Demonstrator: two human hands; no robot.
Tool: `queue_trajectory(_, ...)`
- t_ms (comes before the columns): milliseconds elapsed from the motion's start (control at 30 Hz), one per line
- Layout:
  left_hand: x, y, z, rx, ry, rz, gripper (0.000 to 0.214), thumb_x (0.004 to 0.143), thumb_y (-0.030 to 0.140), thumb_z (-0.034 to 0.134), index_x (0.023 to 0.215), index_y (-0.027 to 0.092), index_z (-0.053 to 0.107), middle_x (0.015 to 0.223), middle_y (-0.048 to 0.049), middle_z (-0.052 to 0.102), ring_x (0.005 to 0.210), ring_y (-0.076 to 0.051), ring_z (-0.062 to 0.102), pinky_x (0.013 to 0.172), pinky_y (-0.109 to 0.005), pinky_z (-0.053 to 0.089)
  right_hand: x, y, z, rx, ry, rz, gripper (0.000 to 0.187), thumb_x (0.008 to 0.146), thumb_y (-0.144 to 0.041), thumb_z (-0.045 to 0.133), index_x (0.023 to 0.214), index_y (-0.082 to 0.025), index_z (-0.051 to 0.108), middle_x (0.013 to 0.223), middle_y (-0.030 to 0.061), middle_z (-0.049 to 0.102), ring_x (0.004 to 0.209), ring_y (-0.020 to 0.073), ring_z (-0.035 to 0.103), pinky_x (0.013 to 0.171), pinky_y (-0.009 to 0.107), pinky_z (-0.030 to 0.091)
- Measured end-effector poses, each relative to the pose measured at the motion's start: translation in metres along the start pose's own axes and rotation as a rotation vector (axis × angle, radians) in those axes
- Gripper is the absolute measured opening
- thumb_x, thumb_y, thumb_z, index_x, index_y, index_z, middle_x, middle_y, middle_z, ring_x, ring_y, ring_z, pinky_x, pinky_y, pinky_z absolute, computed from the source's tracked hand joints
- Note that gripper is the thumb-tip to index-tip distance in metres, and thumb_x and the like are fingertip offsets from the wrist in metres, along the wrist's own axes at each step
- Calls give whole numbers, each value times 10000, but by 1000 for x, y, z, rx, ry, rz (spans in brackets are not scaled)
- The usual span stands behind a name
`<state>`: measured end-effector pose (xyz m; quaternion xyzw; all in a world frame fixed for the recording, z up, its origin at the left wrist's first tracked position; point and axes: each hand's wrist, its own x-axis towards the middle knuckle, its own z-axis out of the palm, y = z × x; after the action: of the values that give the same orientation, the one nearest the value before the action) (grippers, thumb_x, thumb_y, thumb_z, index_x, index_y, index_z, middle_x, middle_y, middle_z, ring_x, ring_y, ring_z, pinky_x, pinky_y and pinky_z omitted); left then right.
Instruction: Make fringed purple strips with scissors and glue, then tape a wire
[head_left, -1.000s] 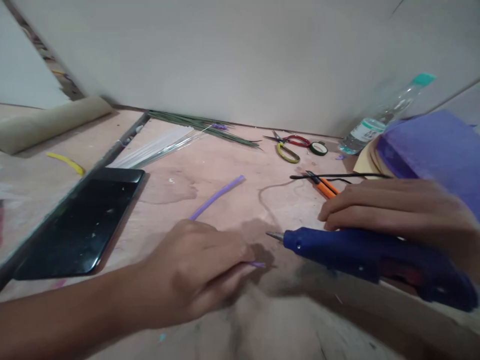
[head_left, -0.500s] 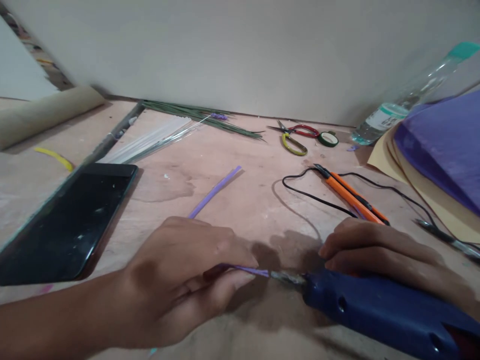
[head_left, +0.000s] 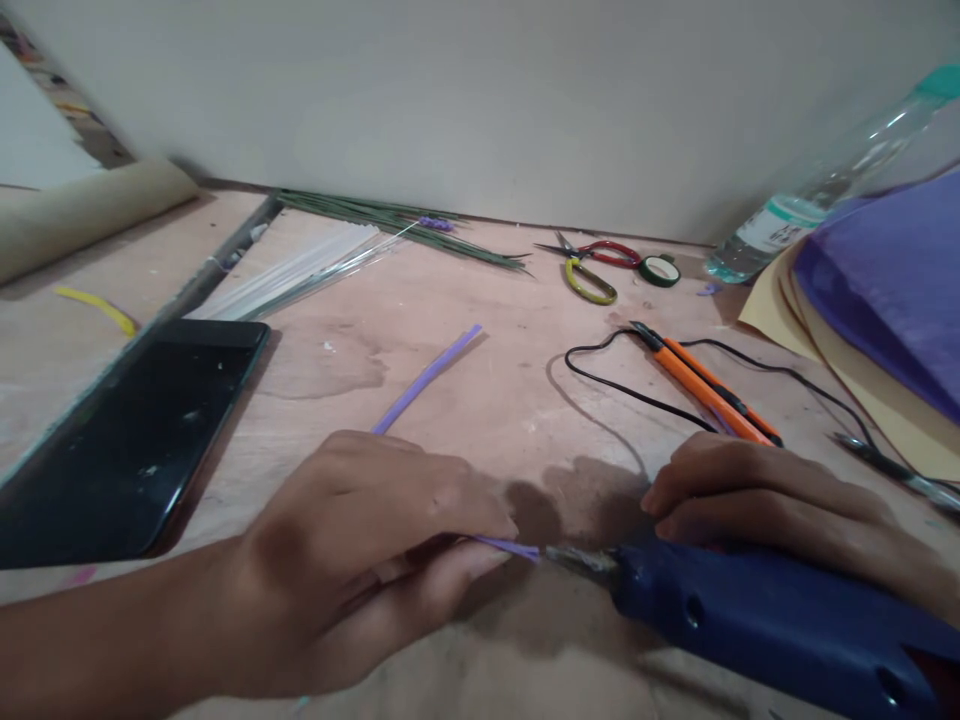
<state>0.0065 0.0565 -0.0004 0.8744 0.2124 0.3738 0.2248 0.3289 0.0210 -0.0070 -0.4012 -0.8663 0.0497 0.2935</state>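
My left hand [head_left: 360,555] is closed in a pinch on a thin purple paper strip [head_left: 429,375]. The strip runs back under the hand and its short end [head_left: 510,546] pokes out from the fingertips. My right hand [head_left: 780,515] grips a blue hot glue gun [head_left: 757,625] low over the wooden table [head_left: 487,300]. The gun's metal nozzle [head_left: 577,560] touches or nearly touches the strip's end. A black cord [head_left: 622,390] loops across the table behind the gun.
A black phone [head_left: 127,440] lies at the left. An orange cutter [head_left: 705,385], scissors [head_left: 592,265] and a tape roll [head_left: 660,270] lie beyond. Green wires [head_left: 390,225], clear sticks [head_left: 300,275], a bottle [head_left: 810,200] and purple and cream sheets [head_left: 885,290] line the back and right.
A second ago the glue gun was higher and apart from the strip. It has come down and its nozzle has met the strip's end at my left fingertips. The view has tilted slightly.
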Motion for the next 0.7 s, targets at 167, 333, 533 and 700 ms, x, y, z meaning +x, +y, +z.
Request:
queue_trajectory(167, -3, 1, -1, 26, -7, -14, 38, 1043, 216, 679, 1023, 212, 711, 828, -16, 862, 702, -139, 820, 633, -165, 643, 4, 1, 2, 130, 7, -73, 420, 1150, -387, 504, 873, -260, 794, 825, 65, 776, 713, 203, 795, 679, 254, 676)
queue_trajectory(333, -3, 1, 2, 17, -15, -15, 51, 1054, 224, 674, 1033, 211, 719, 922, -53, 886, 741, -149, 839, 640, -176, 647, 4, -1, 5, 132, 21, -66, 416, 1151, -371, 494, 888, -261, 796, 841, 63, 784, 719, 208, 798, 674, 262, 682)
queue_trajectory(533, -2, 1, 4, 47, -22, -35, 46, 1053, 232, 651, 1026, 239, 687, 892, -22, 877, 716, -162, 833, 604, -197, 632, 3, 2, 3, 121, -2, -124, 340, 1142, -340, 514, 961, -278, 795, 866, 47, 805, 738, 208, 808, 650, 258, 676)
queue_trajectory(700, -4, 4, 0, 37, -34, -53, 96, 1048, 222, 637, 960, 245, 667, 758, 5, 820, 722, -174, 833, 645, -209, 649, 2, 3, 2, 108, 0, -128, 316, 1143, -338, 520, 983, -271, 784, 886, 44, 803, 757, 198, 804, 672, 254, 677)
